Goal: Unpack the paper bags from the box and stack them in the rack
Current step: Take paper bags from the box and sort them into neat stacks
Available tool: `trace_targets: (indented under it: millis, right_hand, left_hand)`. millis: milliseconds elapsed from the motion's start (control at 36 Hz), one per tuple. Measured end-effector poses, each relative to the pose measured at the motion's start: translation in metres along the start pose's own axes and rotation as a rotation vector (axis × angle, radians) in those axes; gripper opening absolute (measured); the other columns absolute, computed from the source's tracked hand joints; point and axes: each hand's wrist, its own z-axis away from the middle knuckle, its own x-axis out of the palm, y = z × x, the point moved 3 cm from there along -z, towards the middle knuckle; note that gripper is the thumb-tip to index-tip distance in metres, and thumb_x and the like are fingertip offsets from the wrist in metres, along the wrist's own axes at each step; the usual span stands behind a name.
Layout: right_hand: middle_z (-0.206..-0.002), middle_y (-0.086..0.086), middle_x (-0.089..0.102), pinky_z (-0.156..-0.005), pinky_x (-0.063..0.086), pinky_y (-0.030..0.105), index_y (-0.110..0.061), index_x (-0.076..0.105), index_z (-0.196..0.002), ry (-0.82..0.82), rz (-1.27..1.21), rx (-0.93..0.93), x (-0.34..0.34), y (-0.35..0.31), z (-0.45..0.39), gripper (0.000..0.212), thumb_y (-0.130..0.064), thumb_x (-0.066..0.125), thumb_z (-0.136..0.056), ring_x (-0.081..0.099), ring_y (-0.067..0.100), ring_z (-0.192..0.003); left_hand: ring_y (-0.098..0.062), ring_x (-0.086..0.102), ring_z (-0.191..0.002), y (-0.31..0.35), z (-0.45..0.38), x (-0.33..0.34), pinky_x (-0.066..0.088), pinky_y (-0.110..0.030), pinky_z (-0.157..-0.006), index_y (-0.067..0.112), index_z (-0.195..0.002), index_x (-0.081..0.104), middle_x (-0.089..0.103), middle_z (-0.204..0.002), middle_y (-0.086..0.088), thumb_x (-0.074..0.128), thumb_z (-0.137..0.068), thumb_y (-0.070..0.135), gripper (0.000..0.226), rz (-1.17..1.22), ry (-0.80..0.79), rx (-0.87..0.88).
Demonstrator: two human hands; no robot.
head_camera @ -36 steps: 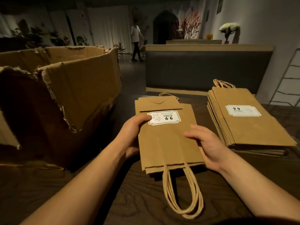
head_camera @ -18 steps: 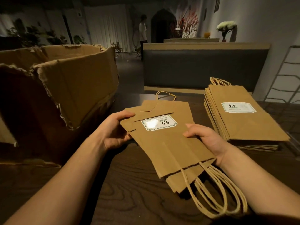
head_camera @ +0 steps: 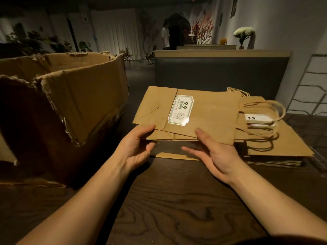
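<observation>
A small bundle of flat brown paper bags (head_camera: 208, 117) with a white "9.9" label hangs above the table, turned sideways with its twine handles pointing right. My left hand (head_camera: 136, 147) pinches the bundle's near left edge, thumb on top. My right hand (head_camera: 217, 154) grips the near edge further right, thumb on top and fingers underneath. A taller stack of the same bags (head_camera: 283, 145) lies on the table at the right, partly under the held handles. The torn cardboard box (head_camera: 85, 96) stands open at the left.
The dark wooden table (head_camera: 177, 209) spans the foreground. A white wire rack (head_camera: 311, 85) leans against the wall at the far right. A dark bench back (head_camera: 221, 73) rises behind the table. A person (head_camera: 165, 37) stands far off in the room.
The bundle has been rotated about a quarter turn, so its handles now point right instead of toward me, and lifted toward the right-hand stack. Both hands have shifted to its near edge.
</observation>
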Motion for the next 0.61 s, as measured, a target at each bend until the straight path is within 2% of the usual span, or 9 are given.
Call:
trace_targets:
  millis: [56,139,194,250,333,417,500,528,611]
  right_hand:
    - [-0.119,0.015,0.072,-0.105,0.05,0.047,-0.001,0.065,-0.113,0.098,-0.075,-0.053,-0.003,-0.006,-0.005,0.046,-0.019,0.078,-0.073,0.067,0.029,-0.114]
    - [-0.104,0.014,0.076,-0.091,0.057,0.04,-0.004,0.071,-0.103,0.191,-0.054,-0.151,-0.008,-0.023,-0.014,0.016,0.0,0.062,-0.09,0.072,0.029,-0.101]
    - [-0.094,0.012,0.076,-0.088,0.058,0.04,-0.007,0.075,-0.089,0.208,0.006,-0.232,-0.009,-0.036,-0.017,0.023,0.008,0.058,-0.089,0.071,0.03,-0.095]
    - [-0.089,0.01,0.074,-0.092,0.056,0.044,-0.008,0.073,-0.086,0.184,0.099,-0.298,-0.005,-0.05,-0.018,0.025,0.011,0.056,-0.088,0.069,0.029,-0.094]
    - [-0.096,0.011,0.075,-0.096,0.055,0.046,-0.008,0.069,-0.097,0.137,0.22,-0.366,0.005,-0.065,-0.02,0.022,0.008,0.056,-0.091,0.071,0.028,-0.096]
    - [-0.107,0.012,0.075,-0.095,0.056,0.049,-0.008,0.066,-0.11,0.117,0.335,-0.446,0.018,-0.069,-0.019,0.02,0.001,0.059,-0.094,0.072,0.028,-0.103]
    - [-0.109,0.006,0.075,-0.092,0.058,0.042,-0.015,0.064,-0.112,0.088,0.46,-0.583,0.029,-0.068,-0.017,0.019,-0.004,0.059,-0.098,0.071,0.02,-0.104]
    - [-0.111,0.004,0.074,-0.092,0.057,0.04,-0.018,0.062,-0.113,0.079,0.493,-0.634,0.033,-0.067,-0.016,0.019,-0.006,0.059,-0.098,0.071,0.018,-0.105]
    - [-0.11,-0.002,0.071,-0.092,0.057,0.036,-0.024,0.06,-0.111,0.073,0.579,-0.744,0.038,-0.066,-0.015,0.019,-0.01,0.058,-0.099,0.069,0.014,-0.106]
  left_hand:
    - [-0.03,0.073,-0.086,0.0,0.003,0.002,0.059,-0.03,-0.048,0.008,-0.101,0.065,0.074,-0.09,-0.013,0.065,-0.085,0.003,0.016,-0.043,0.009,0.024]
    - [-0.027,0.068,-0.1,0.006,0.003,-0.001,0.061,-0.034,-0.062,0.015,-0.101,0.072,0.07,-0.097,-0.006,0.066,-0.089,0.012,0.014,-0.049,-0.025,0.099]
    - [-0.022,0.069,-0.091,0.014,0.005,-0.002,0.061,-0.033,-0.066,0.021,-0.101,0.074,0.067,-0.099,-0.003,0.068,-0.085,0.025,0.018,0.011,-0.07,0.136]
    - [-0.017,0.071,-0.076,0.023,0.006,-0.002,0.057,-0.027,-0.06,0.021,-0.114,0.071,0.072,-0.101,-0.005,0.067,-0.084,0.031,0.032,0.024,-0.079,0.185]
    - [-0.018,0.073,-0.086,0.03,0.005,0.0,0.055,-0.029,-0.071,0.02,-0.125,0.064,0.074,-0.108,-0.01,0.068,-0.083,0.025,0.042,-0.223,-0.117,0.29]
    - [-0.02,0.066,-0.075,0.022,0.007,0.009,0.051,-0.024,-0.061,0.019,-0.108,0.075,0.074,-0.091,-0.01,0.076,-0.076,0.012,0.032,-0.459,-0.181,0.346]
    - [-0.036,0.067,-0.099,0.003,0.013,0.021,0.054,-0.044,-0.081,0.026,-0.105,0.079,0.074,-0.11,-0.015,0.071,-0.087,0.015,0.022,-0.702,-0.254,0.318]
    - [-0.037,0.068,-0.106,0.0,0.018,0.027,0.055,-0.05,-0.088,0.026,-0.103,0.08,0.074,-0.112,-0.015,0.068,-0.088,0.017,0.021,-0.696,-0.278,0.303]
    - [-0.026,0.072,-0.101,0.0,0.023,0.032,0.058,-0.041,-0.088,0.019,-0.094,0.082,0.077,-0.106,-0.01,0.056,-0.08,0.036,0.035,-0.498,-0.276,0.194]
